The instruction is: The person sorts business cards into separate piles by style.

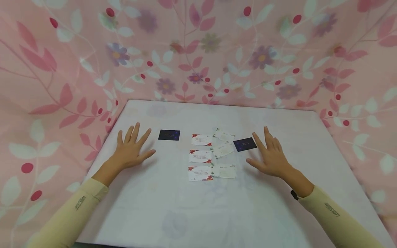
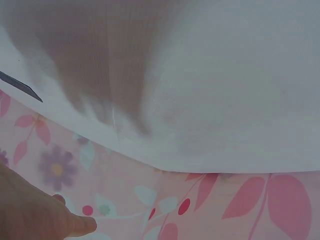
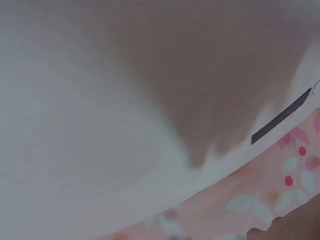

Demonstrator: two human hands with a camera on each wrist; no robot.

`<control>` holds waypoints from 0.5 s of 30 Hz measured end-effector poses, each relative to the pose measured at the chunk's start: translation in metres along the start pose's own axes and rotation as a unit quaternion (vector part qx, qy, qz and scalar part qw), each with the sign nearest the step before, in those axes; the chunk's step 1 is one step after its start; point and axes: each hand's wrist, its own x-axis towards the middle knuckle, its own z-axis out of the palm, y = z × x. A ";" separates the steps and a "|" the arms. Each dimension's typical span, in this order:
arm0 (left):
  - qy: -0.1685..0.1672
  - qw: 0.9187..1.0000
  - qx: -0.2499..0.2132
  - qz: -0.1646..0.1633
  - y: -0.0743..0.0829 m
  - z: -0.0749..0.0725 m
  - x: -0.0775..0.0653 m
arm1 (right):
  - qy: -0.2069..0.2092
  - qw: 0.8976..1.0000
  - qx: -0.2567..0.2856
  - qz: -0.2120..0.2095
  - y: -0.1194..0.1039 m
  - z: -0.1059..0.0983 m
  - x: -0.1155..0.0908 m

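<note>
lettering defies reading on the white cards (image 1: 200,156) and dark cards (image 1: 169,135) atop the table (image 1: 149,210), and on pale sleeves (image 1: 66,213) by its near edge.

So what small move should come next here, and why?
Probably have the right hand pinch the right dark card: it is empty and close beside that card, whose similar left dark card lies apart, while the red-cornered cards and green-cornered cards are already grouped by design.
</note>
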 end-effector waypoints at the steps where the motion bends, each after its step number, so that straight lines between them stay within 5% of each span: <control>1: 0.002 1.000 0.002 -0.003 -0.001 -0.001 -0.002 | 0.003 1.000 -0.001 0.002 0.004 0.000 -0.003; 15: 0.042 0.999 0.010 0.007 0.013 -0.009 -0.012 | 0.036 0.999 -0.034 -0.015 0.042 -0.006 -0.049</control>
